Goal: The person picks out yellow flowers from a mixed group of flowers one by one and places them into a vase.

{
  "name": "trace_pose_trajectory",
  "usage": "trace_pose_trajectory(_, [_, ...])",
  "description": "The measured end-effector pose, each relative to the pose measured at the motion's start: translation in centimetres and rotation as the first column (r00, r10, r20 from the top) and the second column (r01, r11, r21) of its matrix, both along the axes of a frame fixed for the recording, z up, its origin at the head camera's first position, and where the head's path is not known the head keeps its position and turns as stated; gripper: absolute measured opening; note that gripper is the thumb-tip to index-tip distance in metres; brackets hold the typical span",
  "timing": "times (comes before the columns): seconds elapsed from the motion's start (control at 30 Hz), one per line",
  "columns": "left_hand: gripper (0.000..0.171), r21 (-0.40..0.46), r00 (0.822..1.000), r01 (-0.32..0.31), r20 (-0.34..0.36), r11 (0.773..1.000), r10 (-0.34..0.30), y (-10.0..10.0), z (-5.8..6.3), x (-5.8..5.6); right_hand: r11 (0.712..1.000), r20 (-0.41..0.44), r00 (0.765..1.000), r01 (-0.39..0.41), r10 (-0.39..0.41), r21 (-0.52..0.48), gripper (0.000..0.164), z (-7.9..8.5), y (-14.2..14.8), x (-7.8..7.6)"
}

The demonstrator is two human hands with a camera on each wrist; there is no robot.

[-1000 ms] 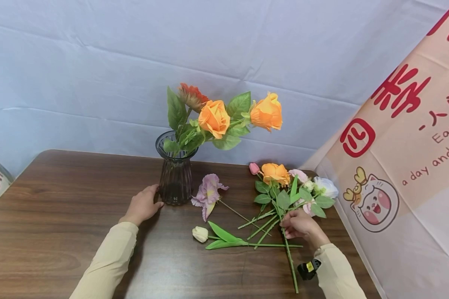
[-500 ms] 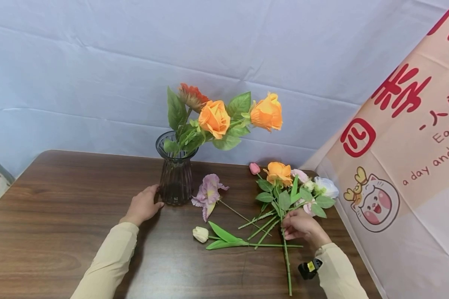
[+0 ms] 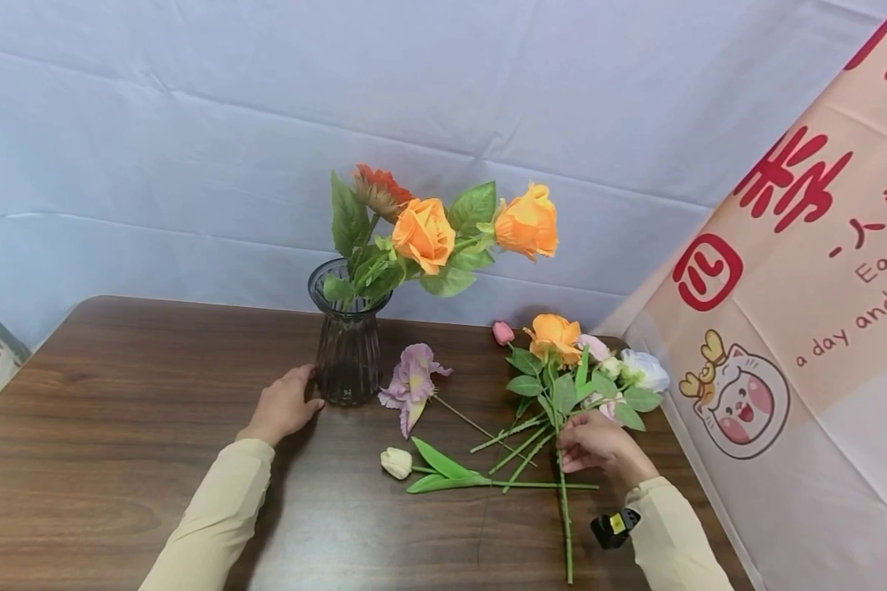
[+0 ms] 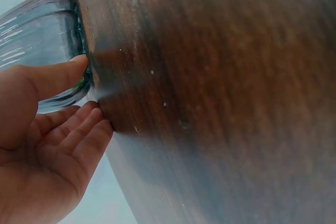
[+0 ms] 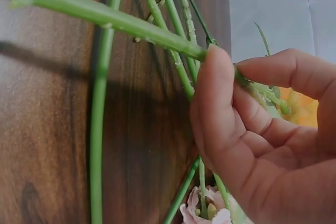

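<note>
My right hand (image 3: 597, 446) pinches the green stem of an orange rose (image 3: 555, 338) between thumb and fingers. The bloom points away toward the back wall; the bare stem end extends toward the table's front. In the right wrist view, that stem (image 5: 152, 32) crosses above several others. My left hand (image 3: 282, 405) rests on the table at the base of a dark ribbed glass vase (image 3: 347, 361). From the left wrist, its thumb (image 4: 68, 74) lies along the glass and its fingers are nearly straight. Two orange roses (image 3: 423, 235) and a red flower (image 3: 381, 193) stand in the vase.
A purple flower (image 3: 414, 382) lies right of the vase, with a white tulip (image 3: 396, 464) nearer the front. Beside the right hand are a pink tulip bud (image 3: 503, 332), a pale blue flower (image 3: 644, 371) and pink blooms. Cloth walls border the wooden table (image 3: 118, 427).
The held orange rose has shifted slightly back and right at its bloom, while its stem end has swung left. The left hand and vase stay still.
</note>
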State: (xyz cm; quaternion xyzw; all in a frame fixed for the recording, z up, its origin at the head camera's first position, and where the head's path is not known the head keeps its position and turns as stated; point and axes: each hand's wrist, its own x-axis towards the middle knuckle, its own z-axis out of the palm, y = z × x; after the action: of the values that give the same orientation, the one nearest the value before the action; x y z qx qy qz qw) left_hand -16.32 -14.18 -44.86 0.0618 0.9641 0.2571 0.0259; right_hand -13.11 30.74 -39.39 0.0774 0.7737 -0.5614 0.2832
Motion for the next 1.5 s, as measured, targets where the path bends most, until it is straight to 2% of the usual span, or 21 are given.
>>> trace_pose_trajectory(0.37, [0.058, 0.001, 1.0, 0.006, -0.004, 1.0, -0.006, 0.0, 0.2, -0.1, 0.996, 0.01, 0.999, -0.033, 0.034, -0.079, 0.014, 1.2, -0.4, -0.4])
trace_pose_trajectory(0.67, [0.058, -0.002, 1.0, 0.009, -0.005, 1.0, -0.009, -0.1, 0.5, -0.1, 0.994, -0.011, 0.998, -0.059, 0.058, -0.088, 0.019, 1.9, -0.6, -0.7])
trace_pose_trajectory(1.13, [0.058, -0.004, 1.0, 0.004, -0.004, 1.0, -0.004, -0.1, 0.0, -0.2, 0.97, 0.0, 0.999, -0.041, 0.042, -0.239, 0.021, 1.7, -0.8, -0.8])
trace_pose_trajectory(1.5, [0.057, -0.007, 1.0, 0.006, -0.005, 1.0, -0.006, -0.1, 0.1, -0.1, 0.95, 0.013, 0.999, -0.043, 0.05, -0.309, 0.024, 1.9, -1.6, -0.9])
